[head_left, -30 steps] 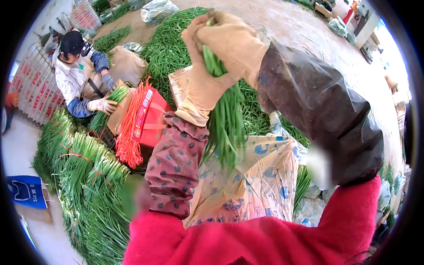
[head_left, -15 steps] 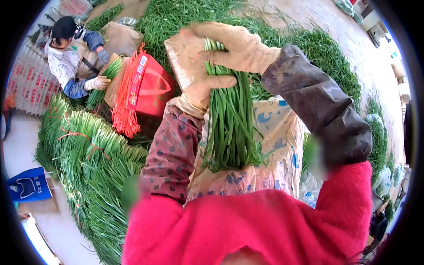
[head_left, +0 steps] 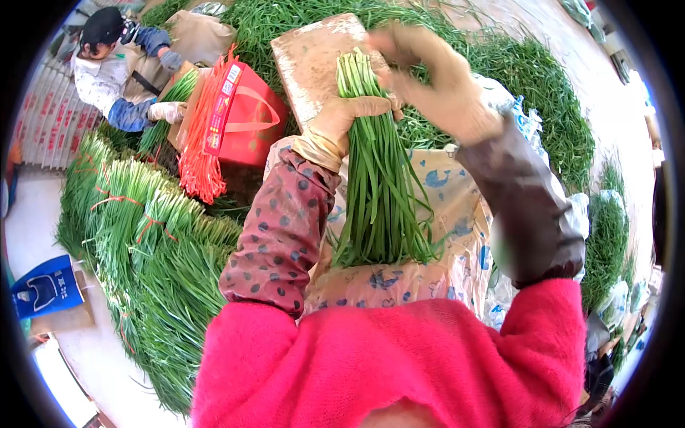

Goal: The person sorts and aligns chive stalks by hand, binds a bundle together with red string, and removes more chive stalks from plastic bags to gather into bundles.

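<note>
A bunch of garlic chives (head_left: 378, 192) hangs over my lap, pale stem ends up and green leaves down. My left hand (head_left: 341, 123), in a light glove, is wrapped round it just below the stem ends. To the right of those ends, my right hand (head_left: 446, 89) is raised, gloved and blurred by motion. Its thumb and fingers look apart, with nothing visible between them. Behind the stem ends lies a worn board (head_left: 307, 64). Under the leaves is a patterned cloth (head_left: 435, 185) over my lap.
Tied chive bundles (head_left: 143, 235) are stacked at left. A red bag (head_left: 250, 118) with orange-red ties (head_left: 200, 157) stands beyond them. A co-worker (head_left: 114, 68) handles chives at upper left. Loose chives (head_left: 528, 93) cover the floor behind and right. A blue bag (head_left: 46, 289) lies far left.
My right hand has come away from the stem ends and moved right, baring them. The left hand still grips the bunch, slightly further right and higher in view.
</note>
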A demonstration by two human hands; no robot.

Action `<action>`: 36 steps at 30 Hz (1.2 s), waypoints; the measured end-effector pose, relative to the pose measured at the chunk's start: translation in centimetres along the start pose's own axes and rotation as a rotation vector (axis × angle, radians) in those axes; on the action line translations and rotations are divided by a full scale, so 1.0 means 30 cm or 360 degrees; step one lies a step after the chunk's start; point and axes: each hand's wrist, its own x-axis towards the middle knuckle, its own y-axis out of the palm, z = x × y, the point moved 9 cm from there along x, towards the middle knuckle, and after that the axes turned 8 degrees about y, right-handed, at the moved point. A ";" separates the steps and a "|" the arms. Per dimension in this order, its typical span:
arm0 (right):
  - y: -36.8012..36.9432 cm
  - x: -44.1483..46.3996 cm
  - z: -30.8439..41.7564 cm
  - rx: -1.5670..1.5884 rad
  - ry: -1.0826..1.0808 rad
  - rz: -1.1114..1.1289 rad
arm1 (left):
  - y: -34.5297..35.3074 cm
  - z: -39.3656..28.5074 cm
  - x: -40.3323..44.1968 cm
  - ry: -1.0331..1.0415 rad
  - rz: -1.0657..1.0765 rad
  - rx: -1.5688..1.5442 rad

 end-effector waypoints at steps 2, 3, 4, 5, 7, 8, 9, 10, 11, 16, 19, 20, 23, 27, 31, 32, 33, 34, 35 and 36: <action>0.038 -0.113 0.114 0.0073 -0.0525 0.0406 | -0.073 -0.003 0.024 0.0097 -0.0103 -0.0034; 0.088 -0.172 0.152 -0.0124 -0.0623 0.0549 | -0.105 -0.016 0.033 0.0188 -0.0180 -0.0064; 0.143 -0.231 0.182 -0.0331 -0.0718 0.0688 | -0.093 -0.009 0.020 0.0124 -0.0168 -0.0172; 0.184 -0.275 0.185 -0.0360 -0.0742 0.0776 | -0.103 -0.010 0.019 0.0118 -0.0218 -0.0138; 0.243 -0.337 0.183 -0.0428 -0.0811 0.0804 | -0.101 -0.015 0.018 0.0107 -0.0283 -0.0071; 0.271 -0.356 0.169 -0.0559 -0.0850 0.0854 | -0.086 -0.021 0.008 0.0090 -0.0259 -0.0068; 0.263 -0.353 0.166 -0.0499 -0.0833 0.0754 | -0.098 -0.023 0.018 0.0127 -0.0256 -0.0098; 0.253 -0.346 0.163 -0.0438 -0.0817 0.0651 | -0.105 -0.030 0.027 0.0163 -0.0252 -0.0125; 0.255 -0.343 0.159 -0.0447 -0.0828 0.0627 | -0.120 -0.040 0.032 0.0158 -0.0232 -0.0130; 0.322 -0.405 0.154 0.0467 -0.0226 0.0991 | -0.250 -0.165 0.030 0.0454 -0.0629 0.0029; 0.423 -0.589 0.207 0.0425 -0.0181 0.1939 | -0.342 -0.254 0.018 0.0526 -0.0729 0.0075; 0.392 -0.571 0.200 0.0434 -0.0186 0.1920 | -0.348 -0.282 0.002 0.0585 -0.0745 0.0157; 0.173 -0.245 0.072 0.0433 0.0257 0.0591 | -0.236 -0.343 -0.048 0.0750 -0.0723 0.0410; 0.144 -0.100 0.019 0.0168 0.0272 -0.0038 | -0.164 -0.327 -0.038 0.0830 -0.0457 0.0299; 0.279 -0.128 0.004 0.0134 0.0419 0.0052 | -0.029 -0.298 -0.068 0.0926 -0.0109 -0.0207; 0.314 -0.143 -0.026 0.0178 0.0488 0.0056 | -0.037 -0.278 -0.070 0.0934 -0.0100 -0.0322; 0.316 -0.140 -0.016 0.0295 0.0435 0.0015 | -0.036 -0.270 -0.083 0.0920 -0.0145 -0.0358; 0.317 -0.148 -0.012 0.0299 0.0431 0.0024 | -0.033 -0.262 -0.096 0.0893 -0.0188 -0.0393; 0.344 -0.169 -0.031 0.0279 0.0596 0.0214 | -0.041 -0.256 -0.105 0.0889 -0.0193 -0.0392; 0.354 -0.187 -0.037 0.0252 0.0760 0.0403 | -0.045 -0.253 -0.107 0.0883 -0.0168 -0.0361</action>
